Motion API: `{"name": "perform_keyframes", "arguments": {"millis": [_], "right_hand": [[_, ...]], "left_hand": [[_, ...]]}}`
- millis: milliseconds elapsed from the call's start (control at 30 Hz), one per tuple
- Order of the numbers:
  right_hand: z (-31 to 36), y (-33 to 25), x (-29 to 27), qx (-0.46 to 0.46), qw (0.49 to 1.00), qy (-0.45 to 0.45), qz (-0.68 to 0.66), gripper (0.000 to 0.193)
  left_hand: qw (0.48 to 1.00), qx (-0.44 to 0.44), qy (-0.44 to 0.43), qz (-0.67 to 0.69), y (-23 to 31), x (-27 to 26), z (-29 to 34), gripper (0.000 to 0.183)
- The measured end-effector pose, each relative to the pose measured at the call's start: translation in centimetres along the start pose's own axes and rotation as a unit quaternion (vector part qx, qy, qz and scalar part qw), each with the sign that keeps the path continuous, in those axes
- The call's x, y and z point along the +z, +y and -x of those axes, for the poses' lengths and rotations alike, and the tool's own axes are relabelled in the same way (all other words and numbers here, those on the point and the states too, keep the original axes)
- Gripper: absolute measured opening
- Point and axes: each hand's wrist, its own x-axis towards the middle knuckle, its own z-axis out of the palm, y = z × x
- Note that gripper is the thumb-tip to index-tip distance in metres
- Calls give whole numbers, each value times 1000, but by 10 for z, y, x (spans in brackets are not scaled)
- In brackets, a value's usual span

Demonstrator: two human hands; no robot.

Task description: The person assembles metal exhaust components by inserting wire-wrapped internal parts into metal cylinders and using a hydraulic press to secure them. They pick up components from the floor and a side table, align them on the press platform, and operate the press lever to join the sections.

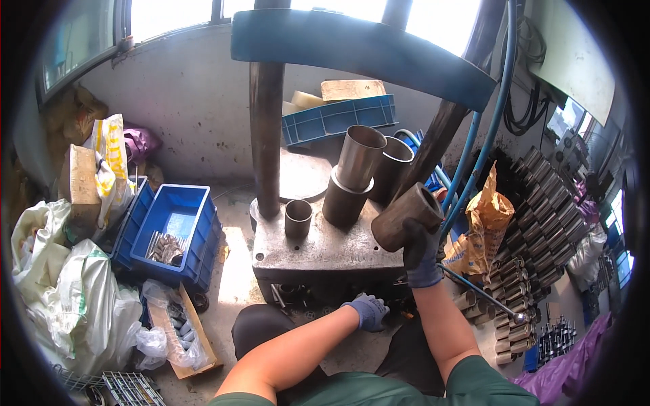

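Observation:
My right hand [422, 252], in a dark grey glove, grips a thick-walled metal sleeve [405, 218]. The sleeve leans to the right over the right front of a steel press table [332, 254]. My left hand [370, 312], gloved in blue-grey, is low at the table's front edge with its fingers curled; whatever they may hold is hidden. A short dark metal ring [298, 219] stands on the table at left. Beside it a shiny steel tube [361, 157] sits upright on a darker cylinder [347, 203], and another wide tube [395, 166] stands behind.
Press columns [267, 142] and a blue crossbeam [359, 47] rise over the table. A lever with a ball end [519, 317] juts right, near stacked metal sleeves [542, 203] and a torn paper bag [489, 211]. Blue crates [177, 233] and white sacks [88, 298] are at left.

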Motion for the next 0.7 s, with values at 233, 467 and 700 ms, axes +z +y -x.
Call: {"name": "perform_keyframes", "arguments": {"millis": [233,467,700], "right_hand": [[-84,-53,74,-203,976,7,73,87],[-135,-41,92,-194,965,-15,175,94],[-153,-40,141,-155,977,-121,85,68]], "left_hand": [[1000,-12,1,2,-11,-2,-4,58],[1000,-1,20,1,-10,-8,-5,57],[1000,0,21,1,-18,-5,-10,57]]}}
